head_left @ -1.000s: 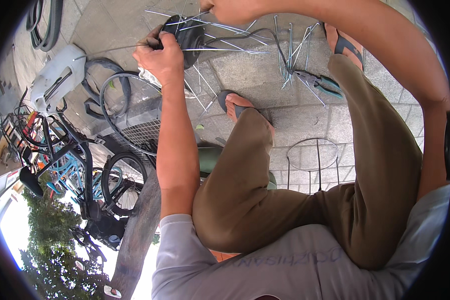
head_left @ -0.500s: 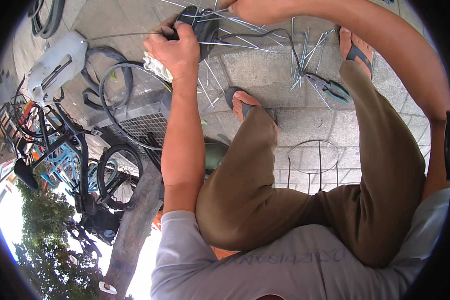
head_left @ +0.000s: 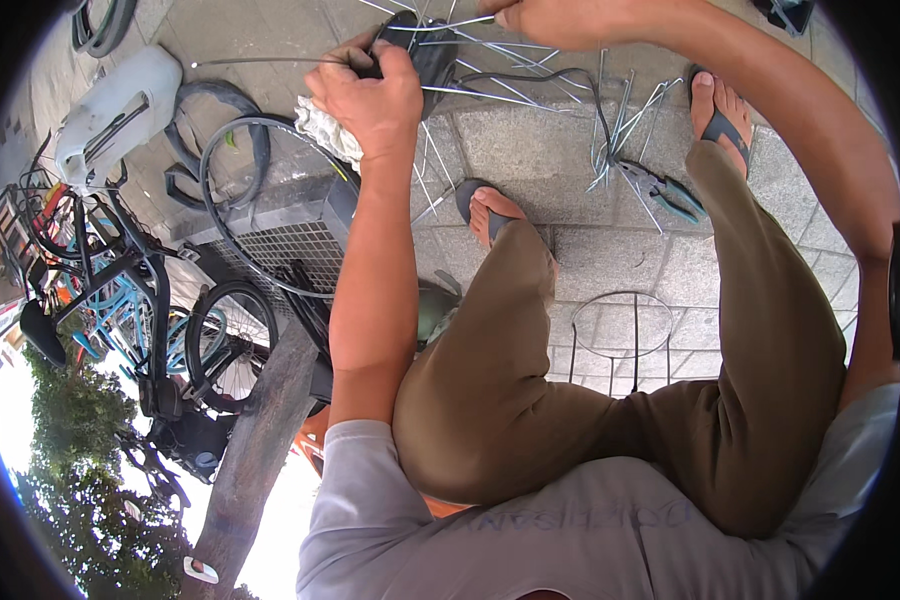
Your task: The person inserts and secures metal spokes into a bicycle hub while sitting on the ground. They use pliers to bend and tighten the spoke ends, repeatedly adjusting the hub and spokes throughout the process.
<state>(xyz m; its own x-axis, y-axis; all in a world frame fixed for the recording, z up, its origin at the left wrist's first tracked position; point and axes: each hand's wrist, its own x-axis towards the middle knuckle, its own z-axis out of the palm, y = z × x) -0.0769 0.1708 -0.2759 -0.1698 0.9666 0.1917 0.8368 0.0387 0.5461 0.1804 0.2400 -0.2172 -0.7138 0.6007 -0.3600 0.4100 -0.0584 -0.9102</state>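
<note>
Black hub (head_left: 437,65) in curled left fingers (head_left: 332,84)

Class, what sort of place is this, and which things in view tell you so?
Probably an outdoor bicycle repair spot: loose spokes and pliers lie on the paving, and several bicycles show at the left.

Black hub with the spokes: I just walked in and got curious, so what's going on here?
The person's left hand grips a black hub with thin metal spokes sticking out around it. Close by, the right hand pinches a slim dark piece, too small to make out. More loose spokes lie on the paving, with pliers beside them.
</note>
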